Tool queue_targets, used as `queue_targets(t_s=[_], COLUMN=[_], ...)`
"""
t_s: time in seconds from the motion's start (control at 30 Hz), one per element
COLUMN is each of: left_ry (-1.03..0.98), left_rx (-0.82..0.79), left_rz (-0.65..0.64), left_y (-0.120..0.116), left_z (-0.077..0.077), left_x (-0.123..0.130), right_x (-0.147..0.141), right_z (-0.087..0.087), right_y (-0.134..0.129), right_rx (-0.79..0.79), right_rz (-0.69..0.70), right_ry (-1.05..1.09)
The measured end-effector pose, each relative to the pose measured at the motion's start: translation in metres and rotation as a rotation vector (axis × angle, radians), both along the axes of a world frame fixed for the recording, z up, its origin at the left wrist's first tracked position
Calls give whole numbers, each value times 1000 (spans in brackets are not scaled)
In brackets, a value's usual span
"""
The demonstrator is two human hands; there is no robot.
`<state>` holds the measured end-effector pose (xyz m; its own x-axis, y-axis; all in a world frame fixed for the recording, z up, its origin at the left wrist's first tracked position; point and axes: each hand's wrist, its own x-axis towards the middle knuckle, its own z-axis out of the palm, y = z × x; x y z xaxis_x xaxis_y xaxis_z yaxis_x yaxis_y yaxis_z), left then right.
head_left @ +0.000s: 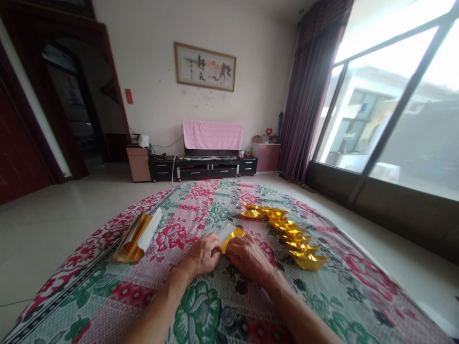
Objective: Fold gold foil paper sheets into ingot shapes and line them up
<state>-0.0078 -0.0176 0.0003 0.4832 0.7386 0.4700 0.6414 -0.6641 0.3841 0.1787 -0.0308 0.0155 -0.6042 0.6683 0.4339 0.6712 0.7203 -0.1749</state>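
Observation:
Between my hands, on the flowered cloth, lies a partly folded sheet of gold paper (226, 233), its white back showing on the upper left and gold on the right. My left hand (202, 254) pinches the near left edge with curled fingers. Pressed on the gold side, my right hand (248, 254) has its fingers bent and closed over the near edge. To the right runs a row of folded gold paper ingots (292, 236), nested close together. A loosely curled stack of gold and white paper sheets (138, 237) lies to the left.
The floral cloth (201, 310) covers a round-edged surface. Beyond it stand a low black TV cabinet (211, 168) and a screen draped with a pink towel (213, 134). Purple curtains (304, 91) and large windows are on the right, a dark doorway on the left.

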Motion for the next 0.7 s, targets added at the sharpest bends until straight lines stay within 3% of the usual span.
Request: queue_targets(t_s=[0.2,0.7], left_ry=[-121,-116], left_rx=[-79,-105], left_rz=[56,22], left_y=[3,7], left_z=[2,-1], left_x=[-2,-3], right_x=[0,-5], right_z=[3,-3], right_y=[-2,-2], right_rx=[32,-22], right_rz=[14,4], right_ry=[2,134])
